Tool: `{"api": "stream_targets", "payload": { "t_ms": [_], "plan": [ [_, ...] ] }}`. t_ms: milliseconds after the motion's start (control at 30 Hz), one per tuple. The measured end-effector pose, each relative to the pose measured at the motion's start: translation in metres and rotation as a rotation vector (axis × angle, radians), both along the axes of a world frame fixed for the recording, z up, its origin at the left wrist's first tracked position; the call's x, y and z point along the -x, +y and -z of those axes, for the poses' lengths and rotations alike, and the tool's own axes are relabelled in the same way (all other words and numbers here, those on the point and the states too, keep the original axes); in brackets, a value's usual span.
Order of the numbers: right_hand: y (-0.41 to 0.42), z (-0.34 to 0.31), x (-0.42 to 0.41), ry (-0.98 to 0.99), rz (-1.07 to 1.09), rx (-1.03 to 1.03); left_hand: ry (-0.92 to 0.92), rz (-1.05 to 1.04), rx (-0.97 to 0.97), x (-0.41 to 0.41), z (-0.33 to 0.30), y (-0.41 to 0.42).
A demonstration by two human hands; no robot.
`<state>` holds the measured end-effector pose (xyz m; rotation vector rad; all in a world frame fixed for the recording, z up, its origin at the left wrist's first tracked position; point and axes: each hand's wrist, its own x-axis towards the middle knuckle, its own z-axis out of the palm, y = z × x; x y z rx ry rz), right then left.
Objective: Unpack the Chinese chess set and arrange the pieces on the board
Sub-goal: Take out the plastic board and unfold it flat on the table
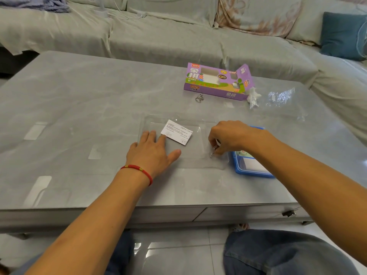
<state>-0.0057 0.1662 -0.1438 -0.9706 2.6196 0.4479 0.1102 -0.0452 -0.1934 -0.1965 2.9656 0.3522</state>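
Item: Chinese chess set, part unpacked, on grey worktop [79, 100].

- Purple box [216, 81], upper centre of frame: end flap open, window shows nothing inside; judged emptied and set aside.
- Clear plastic tray [190, 157], centre: lies flat on the worktop, edges faint and hard to trace. White paper slip [176, 133] rests on it; print too small to read.
- Left hand [153, 149], centre: fingers straight, palm flat on the tray's left part, holding nothing; likely pinning the tray while the other hand works.
- Right hand [230, 137], right of centre: fingertips pinch a small metal ring piece [215, 147] at the tray's right edge. Its exact form cannot be told.
- Blue case [252, 165], lower right of the tray: largely hidden under the right forearm; probably holds board or pieces, contents not visible.
- Second metal ring piece [199, 98], just in front of the box.
- Crumpled white paper [253, 97] and clear plastic wrap [284, 100], right of the box.
- No chess pieces or board in view.
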Motion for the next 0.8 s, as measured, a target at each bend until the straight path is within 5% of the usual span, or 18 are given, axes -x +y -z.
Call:
{"api": "stream_targets", "payload": {
  "t_ms": [267, 533, 667, 800],
  "plan": [
    [0.012, -0.022, 0.015, -0.109, 0.009, 0.153, 0.041, -0.003, -0.008, -0.001, 0.0, 0.002],
    [0.007, -0.004, 0.089, -0.131, 0.67, 0.915, 0.165, -0.018, -0.042, 0.006, -0.012, 0.004],
    [-0.009, 0.022, 0.133, -0.158, 0.969, 1.108, 0.165, -0.039, -0.042, 0.011, -0.012, 0.0],
    [-0.021, 0.042, 0.164, -0.14, 1.035, 1.104, 0.146, -0.052, -0.049, 0.016, -0.013, -0.002]
  ]
}}
